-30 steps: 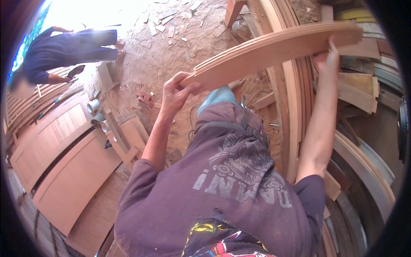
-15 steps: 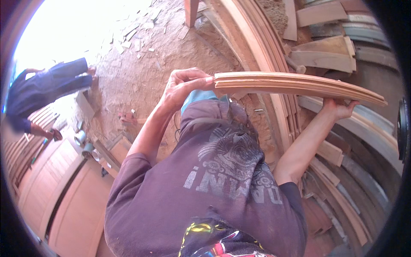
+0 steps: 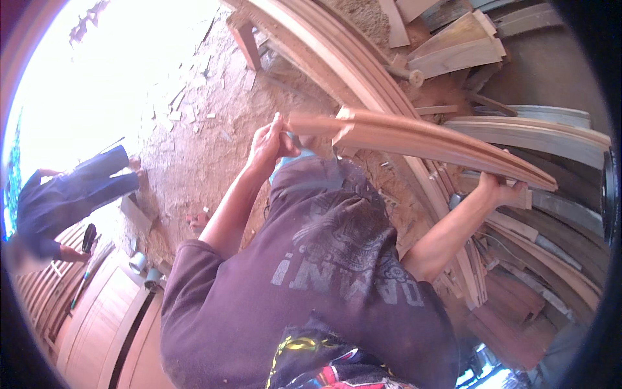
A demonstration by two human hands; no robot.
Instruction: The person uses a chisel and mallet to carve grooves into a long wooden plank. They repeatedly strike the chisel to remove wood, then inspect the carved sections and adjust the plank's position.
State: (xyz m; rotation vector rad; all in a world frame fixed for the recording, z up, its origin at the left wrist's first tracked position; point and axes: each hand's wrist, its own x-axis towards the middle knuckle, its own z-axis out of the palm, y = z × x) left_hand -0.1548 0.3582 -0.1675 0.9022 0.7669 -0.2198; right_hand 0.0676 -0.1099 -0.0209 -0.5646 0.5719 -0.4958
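A long grooved wooden rail (image 3: 414,133) is held up across my front, its narrower tongue-like end toward the left. My left hand (image 3: 267,144) grips that narrow end between thumb and fingers. Farther along, toward the rail's right end, my right hand (image 3: 497,189) holds it from below, with part of the fingers hidden behind the wood. The rail slopes down to the right and shows a moulded groove along its face.
Long wooden strips (image 3: 350,71) lie on a bench beyond the rail. Boards (image 3: 453,61) and stacked planks (image 3: 538,136) fill the right side. At the left stands another person (image 3: 74,194) holding a dark tool, near wooden panels (image 3: 100,305). Scraps litter the dirt floor (image 3: 188,155).
The rail has turned, so its shouldered left end and grooved face now show. My right hand has moved lower and slightly left. The view has shifted, and the other person's tool hand has risen.
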